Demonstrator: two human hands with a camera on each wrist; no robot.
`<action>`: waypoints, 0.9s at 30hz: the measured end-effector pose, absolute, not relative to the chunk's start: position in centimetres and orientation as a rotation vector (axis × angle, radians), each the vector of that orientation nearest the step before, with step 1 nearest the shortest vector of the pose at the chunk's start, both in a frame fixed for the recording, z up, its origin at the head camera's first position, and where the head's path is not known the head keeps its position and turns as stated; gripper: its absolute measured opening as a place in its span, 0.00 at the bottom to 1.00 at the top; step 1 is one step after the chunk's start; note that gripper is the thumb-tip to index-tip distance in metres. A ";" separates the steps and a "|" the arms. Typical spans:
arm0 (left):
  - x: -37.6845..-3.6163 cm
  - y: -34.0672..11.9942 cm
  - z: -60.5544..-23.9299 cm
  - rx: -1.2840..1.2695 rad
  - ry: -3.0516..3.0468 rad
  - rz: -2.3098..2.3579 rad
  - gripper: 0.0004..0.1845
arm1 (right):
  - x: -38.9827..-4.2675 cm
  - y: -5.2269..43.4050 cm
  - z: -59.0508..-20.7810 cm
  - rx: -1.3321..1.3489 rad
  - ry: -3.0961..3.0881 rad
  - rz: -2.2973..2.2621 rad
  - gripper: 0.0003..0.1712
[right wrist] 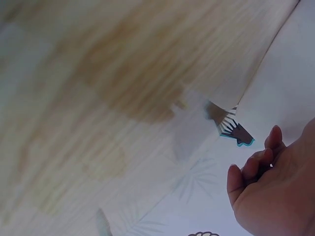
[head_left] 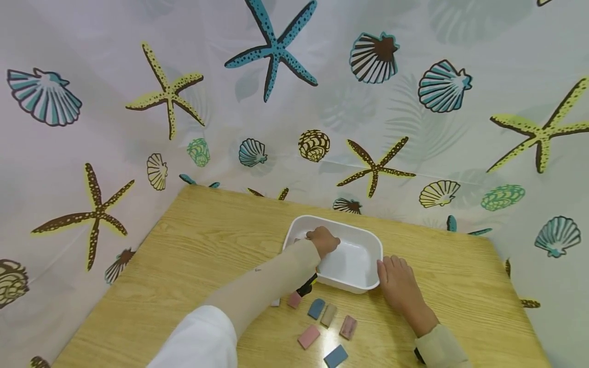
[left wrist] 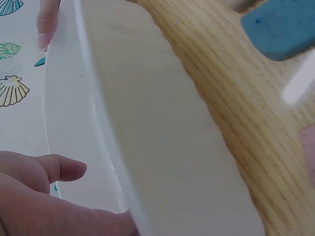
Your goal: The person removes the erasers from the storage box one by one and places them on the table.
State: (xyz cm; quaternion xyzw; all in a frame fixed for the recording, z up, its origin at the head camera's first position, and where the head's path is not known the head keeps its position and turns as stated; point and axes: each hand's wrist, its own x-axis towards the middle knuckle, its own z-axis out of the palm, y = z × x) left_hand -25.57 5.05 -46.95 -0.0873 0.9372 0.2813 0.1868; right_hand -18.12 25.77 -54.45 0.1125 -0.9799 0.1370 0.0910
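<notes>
A white plastic tub stands on the wooden table. My left hand reaches down inside it, near its left end; a small pinkish block shows beside that hand. In the left wrist view the left thumb runs down behind the tub's near rim, which hides its tip, so I cannot tell whether it holds something. At the tub's right end, my right hand rests with its thumb against the rim. The right wrist view shows the right fingers loosely bent, with nothing in them.
In front of the tub lie several small blocks: a round-topped blue one, a tan one, a mottled reddish one, a pink one and a blue one. A patterned curtain hangs behind the table.
</notes>
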 end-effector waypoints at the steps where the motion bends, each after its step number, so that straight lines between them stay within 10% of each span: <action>1: -25.6 5.0 -47.1 -0.243 2.635 0.813 0.26 | -18.1 25.8 -54.4 0.334 -2.911 0.407 0.22; 27: -26.5 5.8 -50.2 -0.149 2.534 1.090 0.15 | -18.1 25.8 -54.4 0.332 -2.901 0.410 0.21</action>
